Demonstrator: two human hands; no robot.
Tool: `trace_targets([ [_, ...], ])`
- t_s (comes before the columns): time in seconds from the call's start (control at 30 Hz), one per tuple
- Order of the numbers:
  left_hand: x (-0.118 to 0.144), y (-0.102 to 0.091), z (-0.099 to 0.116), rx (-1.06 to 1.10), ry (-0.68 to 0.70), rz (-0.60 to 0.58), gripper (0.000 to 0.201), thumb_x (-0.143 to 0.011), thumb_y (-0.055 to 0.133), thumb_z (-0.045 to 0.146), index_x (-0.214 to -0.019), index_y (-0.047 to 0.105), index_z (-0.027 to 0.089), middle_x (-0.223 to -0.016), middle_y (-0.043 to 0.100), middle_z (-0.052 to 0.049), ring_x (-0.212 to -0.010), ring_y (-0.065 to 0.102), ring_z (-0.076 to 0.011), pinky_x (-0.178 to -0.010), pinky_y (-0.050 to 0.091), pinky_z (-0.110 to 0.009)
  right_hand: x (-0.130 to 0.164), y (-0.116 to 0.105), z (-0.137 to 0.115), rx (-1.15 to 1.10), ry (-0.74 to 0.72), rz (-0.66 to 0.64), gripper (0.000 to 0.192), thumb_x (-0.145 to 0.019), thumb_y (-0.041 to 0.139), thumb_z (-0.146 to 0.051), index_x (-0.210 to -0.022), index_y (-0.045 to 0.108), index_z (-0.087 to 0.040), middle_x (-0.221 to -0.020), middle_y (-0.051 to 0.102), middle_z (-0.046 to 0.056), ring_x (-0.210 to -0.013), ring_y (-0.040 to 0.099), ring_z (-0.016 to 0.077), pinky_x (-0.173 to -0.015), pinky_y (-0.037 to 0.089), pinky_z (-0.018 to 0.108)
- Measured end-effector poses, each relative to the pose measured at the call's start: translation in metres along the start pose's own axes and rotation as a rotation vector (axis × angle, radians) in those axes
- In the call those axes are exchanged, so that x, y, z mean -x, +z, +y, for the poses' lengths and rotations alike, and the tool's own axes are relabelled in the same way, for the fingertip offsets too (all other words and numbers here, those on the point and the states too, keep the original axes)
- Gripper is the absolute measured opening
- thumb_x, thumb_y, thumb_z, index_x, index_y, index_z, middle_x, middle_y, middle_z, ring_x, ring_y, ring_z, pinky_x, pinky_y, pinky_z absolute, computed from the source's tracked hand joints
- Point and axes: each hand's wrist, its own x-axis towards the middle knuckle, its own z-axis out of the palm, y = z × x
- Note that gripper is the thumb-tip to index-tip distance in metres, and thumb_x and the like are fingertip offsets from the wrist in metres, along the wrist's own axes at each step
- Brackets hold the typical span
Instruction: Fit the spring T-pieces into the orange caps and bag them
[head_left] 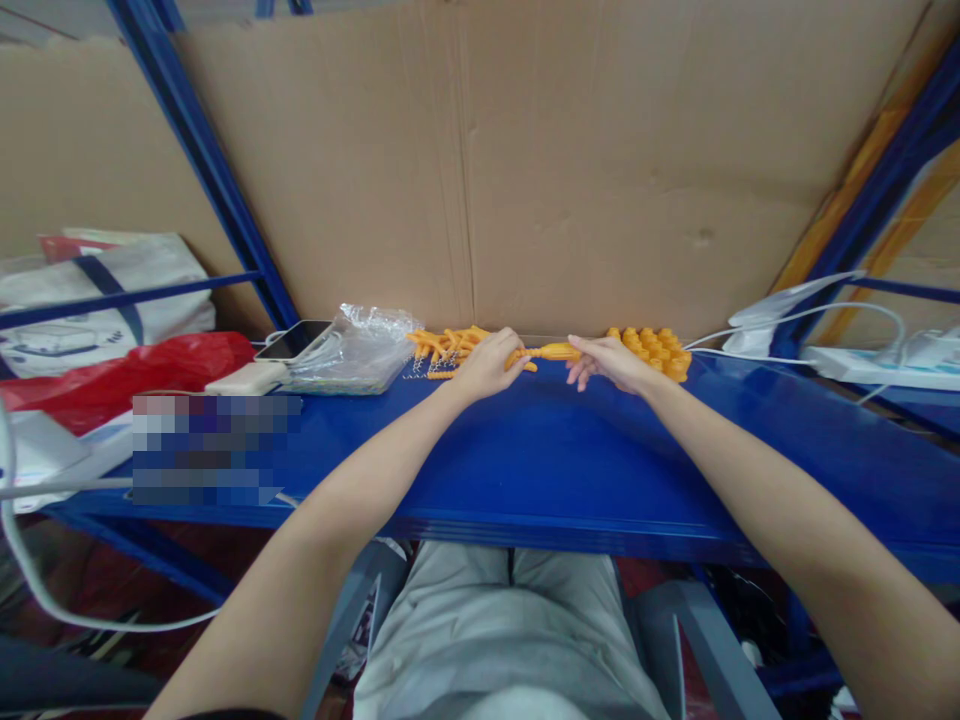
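Observation:
Both my hands meet at the far edge of a blue shelf board [540,470]. My left hand [486,366] and my right hand [609,360] each grip one end of a slim orange plastic piece [553,352] held between them. Behind my left hand lies a loose pile of orange stick-like parts [444,345], with small metal springs [417,374] in front of it. Behind my right hand sits a heap of chunky orange parts [658,349].
A clear plastic bag [358,348], a phone [294,340] and a white power bank [247,378] lie to the left, beside a red bag [112,378]. At right are a white power strip [870,366] and cables. A cardboard sheet [570,170] backs the shelf.

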Motion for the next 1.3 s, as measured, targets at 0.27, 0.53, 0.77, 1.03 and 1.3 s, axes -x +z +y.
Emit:
trace_targets([
  [0.27,-0.001,0.0,-0.002,0.011,-0.025,-0.016,0.011,-0.095,0.056,0.025,-0.086,0.057,0.018,-0.094,0.065,-0.008,-0.089,0.063,-0.0215,-0.081,0.051,-0.035,0.002,0.001,-0.005,0.052,0.083,0.006,0.049,-0.099,0.052,-0.058,-0.085,0.067,-0.014,-0.071,0.075,0.012,-0.046,0.064,0.0133,-0.042,0.046,0.022],
  [0.53,0.001,0.002,-0.005,0.016,-0.034,-0.005,0.012,-0.094,0.057,0.027,-0.086,0.059,0.019,-0.092,0.064,-0.007,-0.087,0.063,-0.0214,-0.079,0.051,-0.035,-0.005,-0.015,0.005,0.044,-0.085,-0.04,0.038,-0.074,0.084,-0.021,-0.105,0.062,-0.022,-0.084,0.074,0.0,-0.064,0.07,0.0122,-0.062,0.056,0.023],
  [0.77,0.001,0.003,-0.003,0.014,-0.035,-0.011,0.012,-0.096,0.055,0.026,-0.087,0.058,0.018,-0.094,0.064,-0.009,-0.088,0.063,-0.0217,-0.081,0.051,-0.036,-0.004,-0.012,0.002,0.041,-0.132,-0.027,0.025,-0.077,0.085,-0.032,-0.085,0.063,-0.021,-0.074,0.074,0.003,-0.056,0.065,0.0127,-0.057,0.054,0.025],
  [1.03,0.002,0.004,-0.003,0.019,-0.028,-0.022,0.013,-0.097,0.053,0.026,-0.089,0.059,0.018,-0.094,0.065,-0.009,-0.089,0.063,-0.0219,-0.082,0.052,-0.037,0.007,-0.005,-0.009,0.13,-0.131,-0.005,0.036,-0.088,0.074,-0.047,-0.07,0.064,-0.018,-0.066,0.071,0.006,-0.05,0.062,0.0118,-0.057,0.053,0.025],
  [1.3,0.001,0.001,-0.005,-0.008,-0.011,-0.022,0.013,-0.095,0.055,0.027,-0.085,0.057,0.019,-0.092,0.064,-0.008,-0.088,0.063,-0.0223,-0.08,0.051,-0.036,0.0,-0.001,-0.003,0.124,-0.081,-0.009,0.03,-0.095,0.066,-0.041,-0.077,0.06,-0.019,-0.068,0.07,0.003,-0.051,0.062,0.0108,-0.053,0.048,0.022],
])
